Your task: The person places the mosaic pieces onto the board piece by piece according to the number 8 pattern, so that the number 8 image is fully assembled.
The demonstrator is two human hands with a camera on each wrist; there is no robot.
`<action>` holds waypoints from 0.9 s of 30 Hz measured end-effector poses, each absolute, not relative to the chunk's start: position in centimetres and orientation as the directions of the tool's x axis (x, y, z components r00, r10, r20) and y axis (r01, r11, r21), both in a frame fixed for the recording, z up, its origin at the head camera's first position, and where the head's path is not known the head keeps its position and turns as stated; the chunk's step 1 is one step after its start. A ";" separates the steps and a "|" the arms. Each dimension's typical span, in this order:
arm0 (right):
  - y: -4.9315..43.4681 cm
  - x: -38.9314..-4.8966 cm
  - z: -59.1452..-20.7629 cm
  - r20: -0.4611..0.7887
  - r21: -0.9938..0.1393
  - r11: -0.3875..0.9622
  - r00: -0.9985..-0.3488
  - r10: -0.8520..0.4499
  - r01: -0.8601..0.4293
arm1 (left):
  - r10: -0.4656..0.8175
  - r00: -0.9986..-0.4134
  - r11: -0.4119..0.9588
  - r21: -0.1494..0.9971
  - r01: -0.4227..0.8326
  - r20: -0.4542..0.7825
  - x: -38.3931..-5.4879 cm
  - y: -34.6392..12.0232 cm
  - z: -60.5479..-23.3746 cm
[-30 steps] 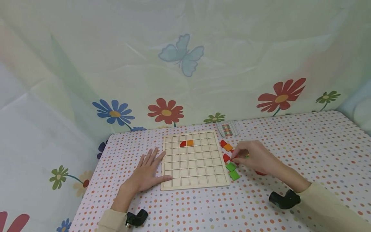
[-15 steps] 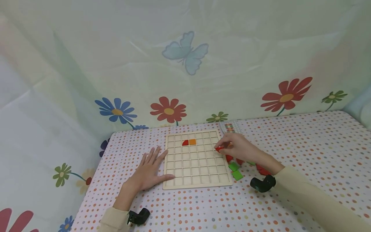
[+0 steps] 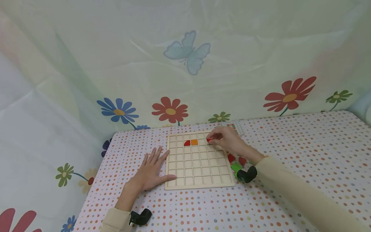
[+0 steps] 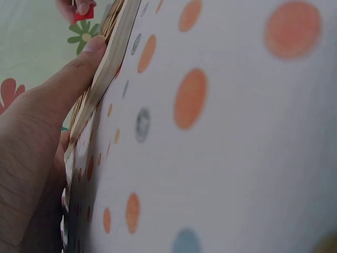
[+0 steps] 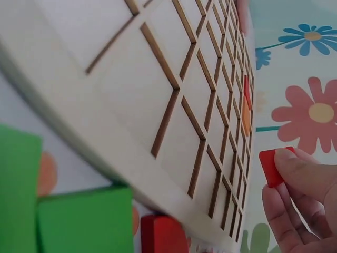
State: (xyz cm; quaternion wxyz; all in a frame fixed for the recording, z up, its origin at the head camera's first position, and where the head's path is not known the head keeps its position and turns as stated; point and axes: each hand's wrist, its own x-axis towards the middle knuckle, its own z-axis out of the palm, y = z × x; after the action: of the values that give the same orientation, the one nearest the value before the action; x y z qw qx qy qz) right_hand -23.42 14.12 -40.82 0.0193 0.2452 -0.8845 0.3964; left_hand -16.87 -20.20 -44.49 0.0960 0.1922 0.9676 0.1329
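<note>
A wooden grid board lies on the dotted tablecloth. In its second row sit a red quarter-round piece and an orange square. My right hand hovers over the board's far right cells and pinches a small red piece, seen in the right wrist view as a red tile between fingertips. My left hand lies flat on the cloth, its thumb against the board's left edge. Loose red pieces and a green square lie right of the board.
A small pattern card lies beyond the board near the flowered backdrop. The dotted tablecloth stretches away to the right. Green tiles and a red one sit close to the board's edge in the right wrist view.
My right hand picked a red piece from the pile right of the board and carried it left and away over the board's upper right cells. The left hand stayed put.
</note>
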 end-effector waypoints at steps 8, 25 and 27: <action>12.5 -24.9 -41.4 0.233 -0.691 0.561 -0.875 -0.425 -0.456 | 0.412 -0.907 0.879 0.300 0.371 -0.085 -16.7 -20.3 -44.7; 10.6 -25.5 -42.1 0.199 -0.688 0.578 -0.880 -0.432 -0.439 | 0.393 -0.913 0.890 0.294 0.348 -0.109 -16.6 -20.1 -44.4; 10.5 -25.6 -42.1 0.180 -0.686 0.592 -0.887 -0.426 -0.424 | 0.395 -0.913 0.888 0.300 0.349 -0.105 -16.6 -20.1 -44.5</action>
State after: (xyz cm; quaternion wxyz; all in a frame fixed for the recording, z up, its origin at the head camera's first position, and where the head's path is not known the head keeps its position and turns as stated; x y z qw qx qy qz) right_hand -25.64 10.51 -42.05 -0.0015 0.2381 -0.8921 0.3840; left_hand -16.57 -20.12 -44.47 0.0816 0.1922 0.9681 0.1388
